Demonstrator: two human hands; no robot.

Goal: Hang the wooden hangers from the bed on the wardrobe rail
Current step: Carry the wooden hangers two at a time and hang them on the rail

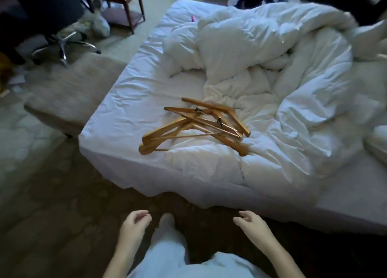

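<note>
So we're standing at the corner of the bed with the white rumpled sheet (129, 93), and nothing's been picked up yet. Our left hand (134, 223) and right hand (251, 225) both hang low in front of us, fingers loosely curled, holding nothing, well apart from the bed.

The tangled pile of honey-coloured wooden hangers (196, 125) sits near the bed's corner, partly on the flat sheet and partly on the edge of the bunched white duvet (272, 68). Looks like several of them, crossed over each other with the bars interlocked; we can't count them for sure.

Our guess on handling: stiff, light-ish wood, smooth, so they could slide against each other, and the metal hooks will probably snag. Best bet is grabbing them near the necks where the hooks meet the wood, gathering a few at once.

No real containers here, and the wardrobe rail isn't in view. A dark wooden side table (123, 3) and a swivel chair base (65, 45) sit across the floor.
</note>
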